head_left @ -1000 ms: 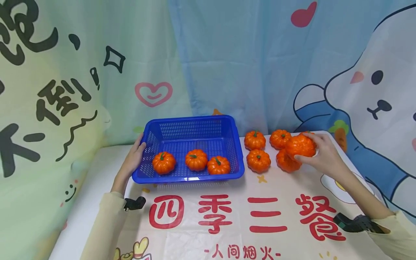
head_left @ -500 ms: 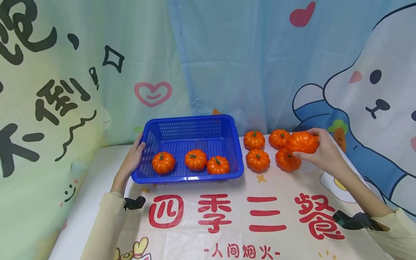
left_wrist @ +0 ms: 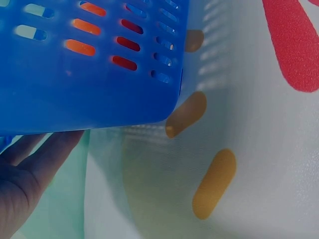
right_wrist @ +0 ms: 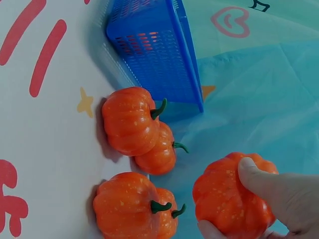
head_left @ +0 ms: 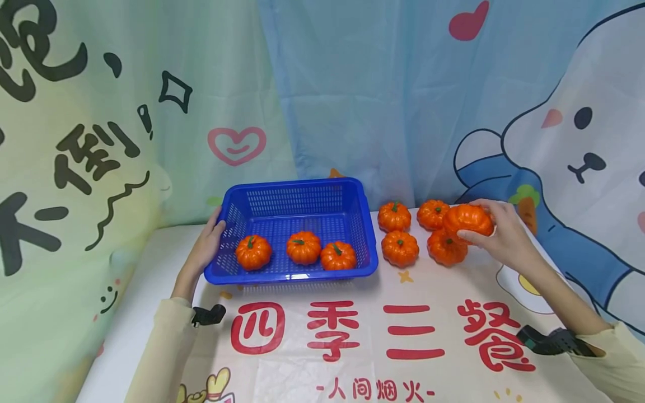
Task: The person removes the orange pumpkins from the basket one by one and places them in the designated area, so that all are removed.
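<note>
My right hand (head_left: 504, 232) holds a small orange toy pumpkin (head_left: 468, 220), its thumb pressed on the ribbed skin and its stem out of sight. That pumpkin overlaps two of the pumpkins behind it in the head view; in the right wrist view, the held pumpkin (right_wrist: 232, 194) is apart from the others. At the left side of a blue plastic basket (head_left: 297, 277), my left hand (head_left: 205, 246) touches the outer wall near the rim with fairly straight fingers. Inside the basket lie three pumpkins, among them a left one (head_left: 253, 252) and a middle one (head_left: 304, 248).
Right of the basket several green-stemmed pumpkins stand in two rows, including a near one (head_left: 400, 249) and a back one (head_left: 395, 216). A printed cloth (head_left: 363, 336) with red characters covers the table. A curtain (head_left: 342, 101) hangs behind.
My right hand has turned the held pumpkin and shifted it slightly to the right, lately tilting it again. My left hand and the basket keep their place.
</note>
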Action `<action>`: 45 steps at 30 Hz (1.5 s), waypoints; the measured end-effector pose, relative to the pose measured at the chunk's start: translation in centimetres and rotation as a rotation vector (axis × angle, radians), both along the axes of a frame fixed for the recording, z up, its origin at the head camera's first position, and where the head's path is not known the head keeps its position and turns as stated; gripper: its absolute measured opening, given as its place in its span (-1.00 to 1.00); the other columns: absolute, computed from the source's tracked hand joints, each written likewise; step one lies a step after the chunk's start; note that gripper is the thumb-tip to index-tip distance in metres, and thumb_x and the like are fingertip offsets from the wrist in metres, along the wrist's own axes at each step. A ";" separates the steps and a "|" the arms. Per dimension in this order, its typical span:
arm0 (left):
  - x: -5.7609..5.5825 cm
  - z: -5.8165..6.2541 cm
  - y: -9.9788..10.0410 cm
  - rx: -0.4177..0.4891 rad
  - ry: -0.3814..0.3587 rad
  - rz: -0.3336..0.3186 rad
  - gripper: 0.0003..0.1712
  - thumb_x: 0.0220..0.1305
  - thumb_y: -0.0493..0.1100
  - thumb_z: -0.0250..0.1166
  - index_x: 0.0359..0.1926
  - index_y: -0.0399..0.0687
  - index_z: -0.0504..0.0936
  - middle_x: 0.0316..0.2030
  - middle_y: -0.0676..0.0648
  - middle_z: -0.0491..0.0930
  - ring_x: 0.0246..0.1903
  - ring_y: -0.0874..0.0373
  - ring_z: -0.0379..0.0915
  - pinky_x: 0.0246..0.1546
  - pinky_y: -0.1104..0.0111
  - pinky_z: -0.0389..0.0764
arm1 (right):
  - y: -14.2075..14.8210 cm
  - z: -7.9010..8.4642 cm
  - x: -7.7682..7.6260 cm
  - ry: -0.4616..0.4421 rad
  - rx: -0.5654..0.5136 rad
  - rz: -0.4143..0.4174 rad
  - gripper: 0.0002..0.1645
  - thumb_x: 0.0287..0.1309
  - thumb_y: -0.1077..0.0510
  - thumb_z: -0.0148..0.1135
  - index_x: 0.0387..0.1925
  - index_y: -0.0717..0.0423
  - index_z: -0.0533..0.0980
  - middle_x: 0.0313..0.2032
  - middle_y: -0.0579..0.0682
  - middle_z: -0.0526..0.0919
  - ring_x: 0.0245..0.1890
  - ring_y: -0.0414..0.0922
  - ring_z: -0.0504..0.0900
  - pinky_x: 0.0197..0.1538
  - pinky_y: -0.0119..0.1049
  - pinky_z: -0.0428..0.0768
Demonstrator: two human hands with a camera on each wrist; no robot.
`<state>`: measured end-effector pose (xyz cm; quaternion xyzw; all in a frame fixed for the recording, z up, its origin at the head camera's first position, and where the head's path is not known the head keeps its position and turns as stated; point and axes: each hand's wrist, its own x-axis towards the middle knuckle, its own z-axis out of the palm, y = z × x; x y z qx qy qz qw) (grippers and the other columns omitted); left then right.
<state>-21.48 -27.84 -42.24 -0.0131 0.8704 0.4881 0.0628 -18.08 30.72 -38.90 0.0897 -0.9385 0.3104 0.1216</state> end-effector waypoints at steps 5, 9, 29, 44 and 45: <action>-0.6 -1.4 -0.6 -0.022 0.019 0.001 -0.33 0.55 0.08 -0.35 0.55 0.10 -0.31 0.55 -0.18 -0.24 0.52 -0.24 -0.33 0.47 -0.19 -0.25 | 0.1 0.0 -0.1 0.004 -0.040 0.019 -0.24 0.06 0.18 0.42 0.20 0.37 0.26 0.13 0.38 0.34 0.06 0.28 0.36 -0.22 -0.78 0.42; -0.6 -1.6 -0.6 -0.014 0.021 -0.002 -0.32 0.55 0.09 -0.35 0.55 0.11 -0.31 0.55 -0.18 -0.25 0.52 -0.25 -0.33 0.46 -0.21 -0.25 | 0.2 0.0 -0.1 -0.012 -0.063 0.025 -0.18 0.11 0.13 0.39 0.27 0.38 0.21 0.13 0.41 0.35 0.01 0.28 0.41 -0.29 -0.90 0.28; 1.2 2.3 1.3 0.008 -0.017 0.001 -0.34 0.56 -0.10 -0.33 0.55 -0.05 -0.31 0.54 -0.26 -0.27 0.52 -0.28 -0.36 0.46 -0.21 -0.28 | 0.7 0.1 -0.5 -0.148 -0.094 0.105 -0.22 0.24 0.08 0.26 0.35 0.23 0.12 0.15 0.33 0.31 -0.02 0.11 0.41 -0.31 -0.70 0.49; 1.4 2.2 1.2 0.008 -0.017 -0.006 -0.34 0.56 -0.10 -0.32 0.55 -0.05 -0.30 0.54 -0.25 -0.28 0.52 -0.27 -0.38 0.47 -0.19 -0.29 | 0.5 -0.1 -0.2 -0.195 -0.143 0.036 -0.19 0.18 0.00 0.32 0.30 0.24 0.16 0.15 0.37 0.31 0.02 0.22 0.40 -0.32 -0.67 0.53; 1.4 2.2 1.2 0.006 -0.017 -0.005 -0.34 0.56 -0.10 -0.32 0.55 -0.04 -0.30 0.54 -0.25 -0.27 0.52 -0.26 -0.38 0.47 -0.19 -0.29 | 0.5 -0.1 -0.1 -0.204 -0.148 0.032 -0.19 0.20 -0.02 0.30 0.31 0.23 0.15 0.15 0.38 0.31 0.02 0.22 0.41 -0.33 -0.65 0.55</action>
